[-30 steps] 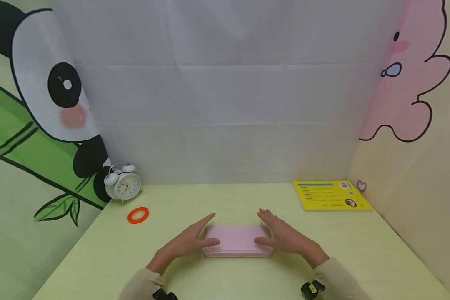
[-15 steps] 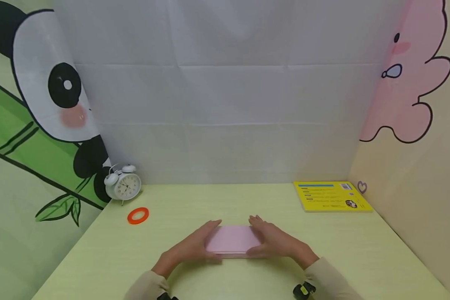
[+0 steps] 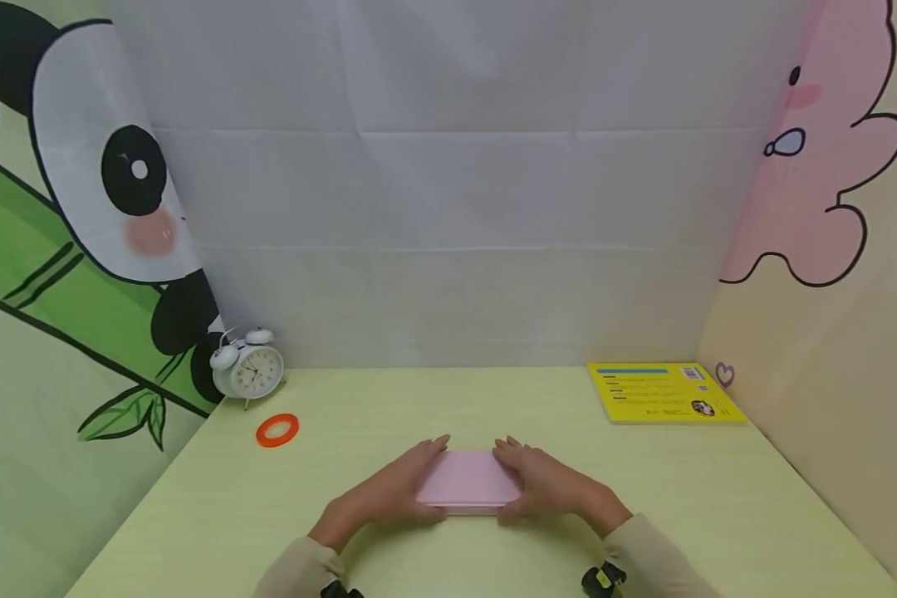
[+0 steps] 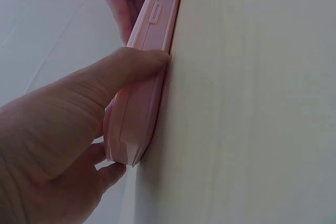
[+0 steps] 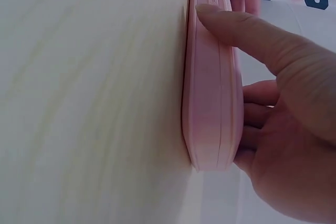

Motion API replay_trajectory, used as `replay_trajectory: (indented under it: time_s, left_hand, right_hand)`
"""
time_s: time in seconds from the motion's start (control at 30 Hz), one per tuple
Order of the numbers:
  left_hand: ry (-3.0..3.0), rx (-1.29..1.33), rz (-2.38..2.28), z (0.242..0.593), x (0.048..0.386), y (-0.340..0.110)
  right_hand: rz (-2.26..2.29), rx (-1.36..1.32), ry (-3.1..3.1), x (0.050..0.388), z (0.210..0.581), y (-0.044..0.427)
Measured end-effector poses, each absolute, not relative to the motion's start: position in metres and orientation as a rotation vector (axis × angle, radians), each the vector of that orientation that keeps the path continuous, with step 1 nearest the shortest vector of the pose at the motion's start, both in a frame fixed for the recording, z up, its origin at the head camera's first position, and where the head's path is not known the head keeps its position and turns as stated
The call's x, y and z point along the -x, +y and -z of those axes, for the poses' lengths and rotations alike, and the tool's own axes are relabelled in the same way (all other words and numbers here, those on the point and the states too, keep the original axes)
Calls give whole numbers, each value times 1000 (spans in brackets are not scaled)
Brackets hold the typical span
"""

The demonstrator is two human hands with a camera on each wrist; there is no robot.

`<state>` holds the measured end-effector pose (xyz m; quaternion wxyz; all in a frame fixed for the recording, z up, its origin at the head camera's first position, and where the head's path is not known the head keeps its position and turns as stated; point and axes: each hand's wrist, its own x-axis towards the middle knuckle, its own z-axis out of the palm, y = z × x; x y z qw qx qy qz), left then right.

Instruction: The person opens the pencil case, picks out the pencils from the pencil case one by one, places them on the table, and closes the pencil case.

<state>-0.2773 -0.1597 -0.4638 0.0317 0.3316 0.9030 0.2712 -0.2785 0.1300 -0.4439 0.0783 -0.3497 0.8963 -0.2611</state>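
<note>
A closed pink case (image 3: 468,479) lies flat on the pale table, a hand at each end. My left hand (image 3: 391,492) grips its left end, thumb on the front side and fingers around the far side. At the right end, my right hand (image 3: 552,487) holds it the same way. The left wrist view shows the thumb pressed on the front side of the case (image 4: 139,103), near a small latch. In the right wrist view the other thumb lies on the case (image 5: 210,87) just below that latch, the fingers behind it.
A white alarm clock (image 3: 249,368) stands at the table's back left corner, with an orange ring (image 3: 277,430) in front of it. A yellow book (image 3: 664,394) lies at the back right. White cloth (image 3: 456,208) hangs behind the table (image 3: 448,556), between walls painted with cartoons.
Both hands have moved inward and closed on the ends of the case, thumbs going from above its top to its front side. The clock, ring and book have stayed in place.
</note>
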Motion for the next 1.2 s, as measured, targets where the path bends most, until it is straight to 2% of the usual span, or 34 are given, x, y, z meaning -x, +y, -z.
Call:
replay_trajectory:
  time_s: [0.37,0.83,1.2]
  left_hand:
    - [2743,-1030,-925,468,280,-166]
    - [2841,-1122,-817,476,284,-162]
    - [2824,-1135,-830,470,286,-160]
  right_hand:
    - [684,1011,2726,279,444,125]
    - [604,1047,2757,281,437,126]
    - [629,1056,2723,285,433,129]
